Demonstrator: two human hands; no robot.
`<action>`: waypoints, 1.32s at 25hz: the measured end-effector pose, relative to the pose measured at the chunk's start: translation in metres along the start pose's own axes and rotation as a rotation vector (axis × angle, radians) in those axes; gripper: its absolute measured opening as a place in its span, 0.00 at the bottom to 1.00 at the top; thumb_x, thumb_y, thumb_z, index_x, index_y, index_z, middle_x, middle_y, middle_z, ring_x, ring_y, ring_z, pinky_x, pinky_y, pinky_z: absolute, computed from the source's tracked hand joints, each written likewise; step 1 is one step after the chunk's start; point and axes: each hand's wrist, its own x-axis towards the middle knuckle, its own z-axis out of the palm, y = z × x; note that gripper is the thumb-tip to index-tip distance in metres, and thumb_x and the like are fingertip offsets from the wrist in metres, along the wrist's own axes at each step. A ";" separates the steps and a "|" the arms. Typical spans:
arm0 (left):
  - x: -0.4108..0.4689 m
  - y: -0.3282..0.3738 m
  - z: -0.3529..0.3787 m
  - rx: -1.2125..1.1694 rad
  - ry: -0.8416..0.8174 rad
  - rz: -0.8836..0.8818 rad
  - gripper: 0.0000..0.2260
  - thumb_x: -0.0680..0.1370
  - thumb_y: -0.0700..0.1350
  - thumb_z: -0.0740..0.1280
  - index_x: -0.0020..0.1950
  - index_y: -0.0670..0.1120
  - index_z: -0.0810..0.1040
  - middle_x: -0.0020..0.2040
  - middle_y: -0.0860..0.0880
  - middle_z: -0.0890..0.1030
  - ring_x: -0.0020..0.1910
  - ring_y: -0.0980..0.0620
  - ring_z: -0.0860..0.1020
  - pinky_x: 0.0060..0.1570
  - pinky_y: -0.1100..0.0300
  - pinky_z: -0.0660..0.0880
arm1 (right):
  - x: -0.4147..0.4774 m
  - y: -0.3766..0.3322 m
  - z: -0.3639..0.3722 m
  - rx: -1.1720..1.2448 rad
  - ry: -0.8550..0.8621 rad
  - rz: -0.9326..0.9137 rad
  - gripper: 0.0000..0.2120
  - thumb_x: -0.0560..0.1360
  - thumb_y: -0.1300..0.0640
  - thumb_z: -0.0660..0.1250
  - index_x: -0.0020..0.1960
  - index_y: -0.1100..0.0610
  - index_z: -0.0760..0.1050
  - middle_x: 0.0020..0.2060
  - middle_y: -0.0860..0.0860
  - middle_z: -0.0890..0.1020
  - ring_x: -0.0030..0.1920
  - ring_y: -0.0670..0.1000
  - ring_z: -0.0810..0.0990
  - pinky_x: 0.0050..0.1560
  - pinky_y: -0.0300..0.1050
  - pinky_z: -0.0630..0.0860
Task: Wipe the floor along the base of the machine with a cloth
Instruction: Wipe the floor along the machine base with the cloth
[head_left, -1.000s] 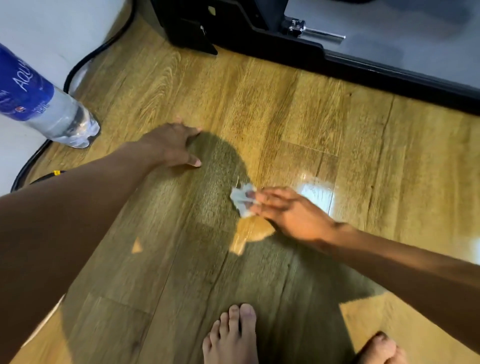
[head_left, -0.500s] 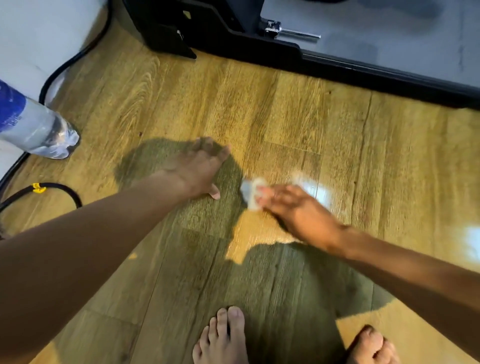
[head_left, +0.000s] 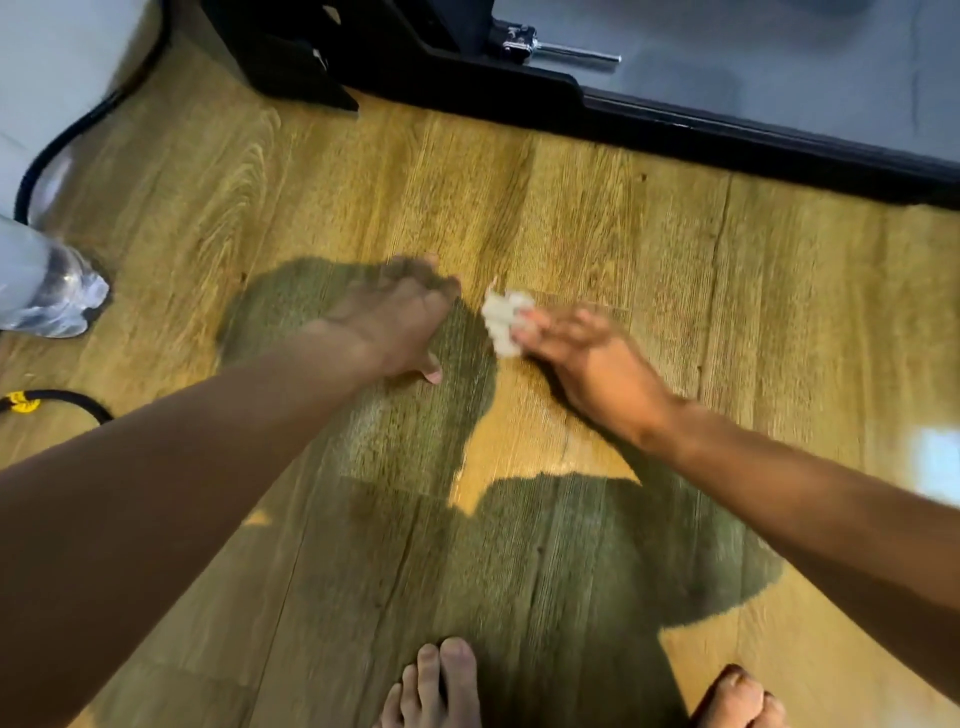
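A small crumpled white cloth (head_left: 503, 321) lies on the wooden floor (head_left: 649, 249) in the middle of the view. My right hand (head_left: 592, 364) presses it down with straight fingers, coming in from the right. My left hand (head_left: 400, 322) rests flat on the floor just left of the cloth, fingers spread, a small gap between them. The black base of the machine (head_left: 675, 124) runs across the top of the view, well beyond both hands.
A clear plastic water bottle (head_left: 47, 296) stands at the left edge. A black cable (head_left: 67, 400) with a yellow tag curls on the floor below it, and another runs along the white wall at top left. My bare feet (head_left: 441, 686) are at the bottom edge.
My left hand has slid right across the floor until it is close beside the cloth. My right hand keeps the cloth pressed down and has shifted it slightly farther from me.
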 end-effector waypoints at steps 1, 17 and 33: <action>0.002 0.001 -0.001 -0.010 -0.020 -0.015 0.51 0.64 0.60 0.76 0.77 0.52 0.48 0.76 0.42 0.51 0.75 0.38 0.51 0.69 0.39 0.55 | -0.018 -0.010 0.003 0.017 -0.048 -0.129 0.31 0.70 0.70 0.68 0.70 0.50 0.69 0.70 0.47 0.69 0.69 0.50 0.68 0.69 0.49 0.67; 0.025 0.008 -0.002 0.014 -0.188 -0.056 0.60 0.60 0.56 0.78 0.77 0.44 0.39 0.75 0.35 0.41 0.73 0.31 0.49 0.66 0.39 0.62 | 0.056 0.088 -0.044 -0.136 -0.030 -0.070 0.20 0.76 0.65 0.64 0.66 0.52 0.72 0.67 0.52 0.73 0.62 0.54 0.76 0.62 0.42 0.67; 0.029 0.011 -0.003 0.030 -0.197 -0.081 0.60 0.59 0.54 0.80 0.77 0.42 0.41 0.75 0.34 0.42 0.72 0.29 0.50 0.66 0.39 0.62 | 0.036 0.085 -0.049 0.041 0.229 0.368 0.16 0.79 0.64 0.63 0.66 0.56 0.74 0.68 0.55 0.72 0.64 0.55 0.75 0.67 0.43 0.68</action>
